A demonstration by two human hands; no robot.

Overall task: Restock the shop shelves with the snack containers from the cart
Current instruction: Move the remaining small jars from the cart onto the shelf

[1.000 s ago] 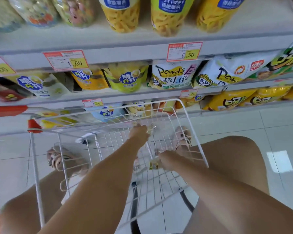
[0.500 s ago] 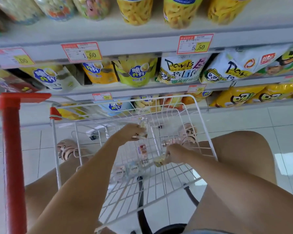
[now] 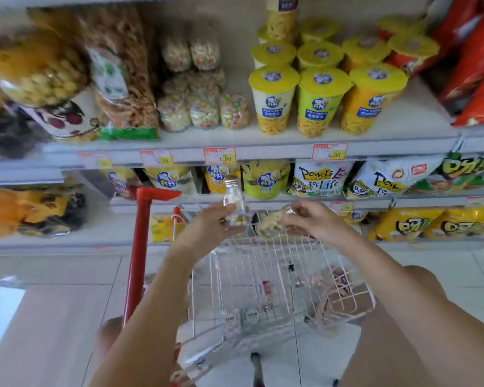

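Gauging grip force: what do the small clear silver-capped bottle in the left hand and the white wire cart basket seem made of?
Small clear silver-capped bottle: glossy see-through walls show pale snack pieces inside; likely plastic, possibly glass. Cap looks metallic, shiny. White wire cart basket: thin rods in an open grid; probably white-coated metal, smooth.

white snack bag [image 3: 317, 178]: "Powers for Life"
neighbouring white bag [image 3: 386, 181]: "Powe"
middle price tag [image 3: 220, 155]: 1.60
left price tag [image 3: 156, 158]: 5.00
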